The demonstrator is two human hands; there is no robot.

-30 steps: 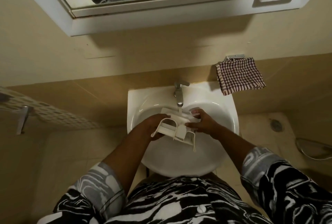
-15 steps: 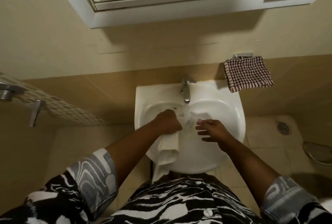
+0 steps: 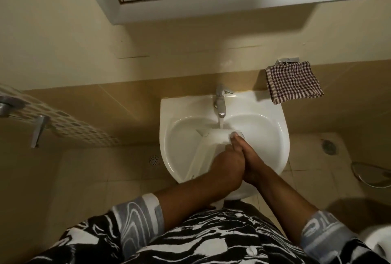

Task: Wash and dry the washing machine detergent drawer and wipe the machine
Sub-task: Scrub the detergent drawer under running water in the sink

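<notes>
The white plastic detergent drawer (image 3: 208,144) lies lengthwise in the white sink (image 3: 169,115), with its far end under the water running from the chrome tap (image 3: 220,102). My left hand (image 3: 227,164) grips the drawer's near part, fingers curled on it. My right hand (image 3: 245,157) lies tight against the left one. Its straight fingers reach forward along the drawer's right side, and the fingertips press on the wet plastic. The drawer's near end is hidden under my hands and forearms.
A brown checked cloth (image 3: 294,81) hangs from a wall hook right of the sink. A mirror cabinet (image 3: 211,9) juts out above. A metal rail (image 3: 38,130) is on the left wall. A floor drain (image 3: 329,146) lies on the tiles at the right.
The drawer has moved from hanging over the sink's front rim to lying under the stream. My right hand, apart and empty before, is now pressed beside the left on the drawer.
</notes>
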